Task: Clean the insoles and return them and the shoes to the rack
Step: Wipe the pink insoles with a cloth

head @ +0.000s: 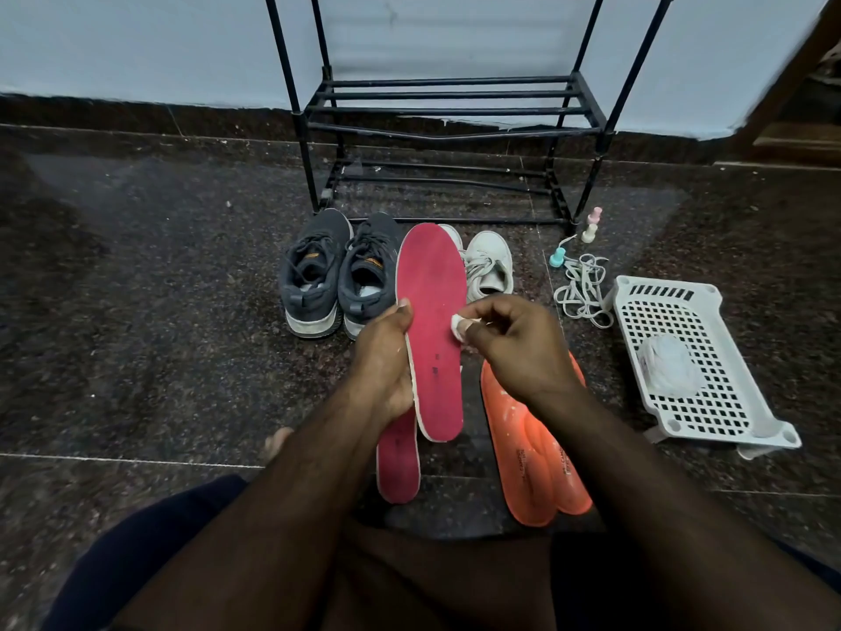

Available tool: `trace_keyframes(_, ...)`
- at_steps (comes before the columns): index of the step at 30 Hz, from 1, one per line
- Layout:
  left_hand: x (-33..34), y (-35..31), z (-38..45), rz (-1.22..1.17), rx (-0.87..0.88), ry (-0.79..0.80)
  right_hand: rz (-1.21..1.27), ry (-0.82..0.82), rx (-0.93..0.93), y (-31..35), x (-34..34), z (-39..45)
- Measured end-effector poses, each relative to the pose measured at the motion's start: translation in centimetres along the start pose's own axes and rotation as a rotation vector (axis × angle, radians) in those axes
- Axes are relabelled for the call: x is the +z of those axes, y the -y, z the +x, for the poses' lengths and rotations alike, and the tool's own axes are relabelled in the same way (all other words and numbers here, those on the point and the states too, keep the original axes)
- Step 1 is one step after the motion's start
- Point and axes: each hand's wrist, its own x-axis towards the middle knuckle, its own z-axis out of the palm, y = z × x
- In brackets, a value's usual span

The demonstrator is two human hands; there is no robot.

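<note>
Now the left hand [382, 357] grips the long red foam insole [432, 330] by its edge. The right hand [514, 339] pinches a small white wipe [457, 325] against it; firm, full-length strokes would probably clean best.

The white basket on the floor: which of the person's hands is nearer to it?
Right. The right hand, pinching a small white wipe against the red insole, is on the side of the white basket. The left hand grips the insole's far edge.

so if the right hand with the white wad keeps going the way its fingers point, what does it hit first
Most likely the red foam insole held upright by the left hand. The right hand pinches a small white wad pointing leftward at its face, seemingly already touching, though depth is unclear.
</note>
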Motion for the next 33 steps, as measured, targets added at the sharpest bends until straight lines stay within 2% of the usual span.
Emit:
trace_keyframes(4, 0.2, -0.3, -0.6, -0.023, -0.128, 0.126, 0.077, 0.003, 0.026, -0.2, 0.1, 0.1)
trace_keyframes(7, 0.4, 0.0, -0.8, -0.021, -0.1, 0.169, 0.07, 0.054, 0.03, -0.3, 0.4, 0.1)
trace_keyframes(8, 0.4, 0.3, -0.7, -0.014, -0.079, 0.152, 0.025, 0.048, 0.002, -0.4, 0.3, 0.2)
trace_keyframes(12, 0.4, 1.3, -0.3, 0.062, -0.006, 0.092, -0.431, -0.064, -0.307, -0.6, 0.0, 1.1)
trace_keyframes(18, 0.5, 1.3, 0.6, 0.056, 0.06, -0.014, -0.564, 0.213, -0.383, 0.0, 2.8, -2.4)
trace_keyframes(19, 0.4, 1.4, 0.7, 0.058, 0.066, -0.022, -0.565, 0.209, -0.403, 0.1, 2.8, -2.5)
trace_keyframes(23, 0.4, 1.7, 0.2, 0.06, 0.031, 0.019, -0.583, 0.001, -0.371, -0.3, 2.1, -0.3)
trace_keyframes(25, 0.3, 1.6, 0.4, 0.052, 0.035, 0.007, -0.556, 0.056, -0.349, -0.5, 2.2, -1.0)
trace_keyframes(29, -0.2, 1.0, 1.0, 0.02, -0.018, -0.017, -0.377, 0.303, -0.277, 0.2, 1.8, -3.1)
trace_keyframes(31, -0.4, 0.8, 0.7, 0.046, -0.085, -0.002, -0.206, 0.253, -0.159, 0.4, 0.2, -2.0)
trace_keyframes(33, -0.9, 0.9, 0.6, 0.082, -0.138, 0.009, -0.007, 0.085, -0.04, 0.1, -1.9, 0.0)
